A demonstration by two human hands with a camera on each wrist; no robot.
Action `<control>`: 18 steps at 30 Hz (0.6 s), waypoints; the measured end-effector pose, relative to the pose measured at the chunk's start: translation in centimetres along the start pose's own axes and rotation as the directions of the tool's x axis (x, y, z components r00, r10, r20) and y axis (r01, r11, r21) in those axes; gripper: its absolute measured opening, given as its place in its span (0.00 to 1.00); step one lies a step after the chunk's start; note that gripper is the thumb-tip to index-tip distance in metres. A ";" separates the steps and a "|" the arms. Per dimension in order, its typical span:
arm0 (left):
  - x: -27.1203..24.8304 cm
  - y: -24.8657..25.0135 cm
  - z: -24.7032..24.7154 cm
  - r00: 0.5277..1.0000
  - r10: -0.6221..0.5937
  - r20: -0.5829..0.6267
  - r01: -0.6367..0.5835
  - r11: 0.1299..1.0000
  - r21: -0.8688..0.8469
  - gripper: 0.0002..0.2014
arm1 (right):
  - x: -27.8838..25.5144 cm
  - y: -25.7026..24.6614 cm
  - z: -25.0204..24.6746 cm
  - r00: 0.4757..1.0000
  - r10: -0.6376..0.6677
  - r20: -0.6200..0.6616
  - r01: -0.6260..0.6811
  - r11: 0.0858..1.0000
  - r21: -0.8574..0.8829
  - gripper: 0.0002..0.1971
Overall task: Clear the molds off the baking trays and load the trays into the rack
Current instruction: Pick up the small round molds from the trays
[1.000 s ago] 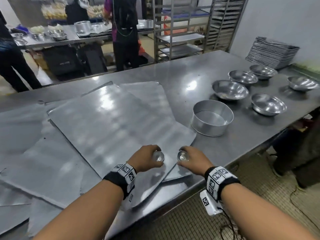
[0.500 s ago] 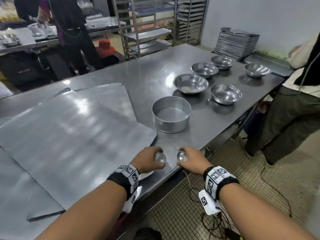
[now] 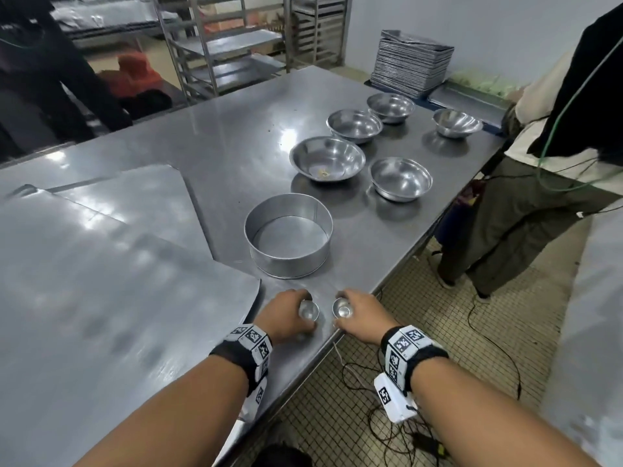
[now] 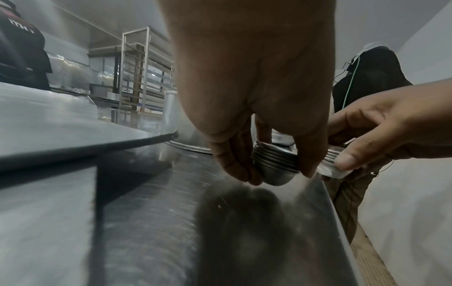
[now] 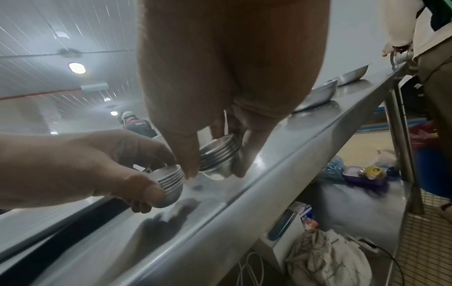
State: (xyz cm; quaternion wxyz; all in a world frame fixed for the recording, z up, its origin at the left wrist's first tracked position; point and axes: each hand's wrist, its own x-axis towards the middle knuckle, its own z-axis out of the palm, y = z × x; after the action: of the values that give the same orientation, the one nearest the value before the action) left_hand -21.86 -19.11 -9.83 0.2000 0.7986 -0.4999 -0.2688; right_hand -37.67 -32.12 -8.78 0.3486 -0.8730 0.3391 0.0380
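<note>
My left hand [image 3: 286, 315] grips a small nested stack of round metal molds [image 3: 308, 310], seen close in the left wrist view as a ribbed stack [image 4: 275, 164] just above the steel table [image 3: 236, 139]. My right hand [image 3: 362, 315] grips a second stack of molds [image 3: 342, 308], which the right wrist view shows between thumb and fingers [image 5: 217, 154]. Both stacks hover side by side at the table's near edge. Flat baking trays [image 3: 101, 281] lie overlapping on the table to my left. A tray rack [image 3: 222, 45] stands beyond the table.
A round cake tin [image 3: 290, 235] sits just beyond my hands. Several steel bowls [image 3: 327, 160] stand further right. A pile of trays [image 3: 413, 64] is at the far corner. A person [image 3: 539, 163] stands at the table's right end, another [image 3: 40, 79] at far left. Cables lie on the floor.
Both hands have carried their mold stacks rightward, off the top tray to the bare table edge near the cake tin. My view has swung right.
</note>
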 end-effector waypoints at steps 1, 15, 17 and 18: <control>0.7 -0.1 0.0 1.000 0.007 0.008 -0.007 1.000 0.009 0.06 | 0.6 0.2 0.0 1.000 0.006 0.003 -0.006 1.000 -0.004 0.28; 3.8 -0.9 -0.1 0.998 0.030 -0.050 -0.037 0.988 -0.153 0.15 | 6.8 1.7 -0.6 0.999 0.004 0.041 -0.003 1.000 -0.026 0.29; 3.8 -0.7 -0.1 0.997 0.015 -0.073 -0.026 0.987 -0.156 0.17 | 7.5 1.9 -1.0 0.998 -0.017 0.066 0.019 0.999 -0.034 0.28; 3.8 -0.6 0.0 0.996 0.003 -0.085 -0.017 0.987 -0.157 0.17 | 7.8 2.0 -1.3 0.997 -0.035 0.076 0.038 0.999 -0.037 0.28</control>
State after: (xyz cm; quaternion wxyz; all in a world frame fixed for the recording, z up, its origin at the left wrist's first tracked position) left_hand -20.12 -22.33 -11.06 0.2849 0.7885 -0.4720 -0.2724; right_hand -33.12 -38.42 -11.40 0.3447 -0.8836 0.3088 0.0709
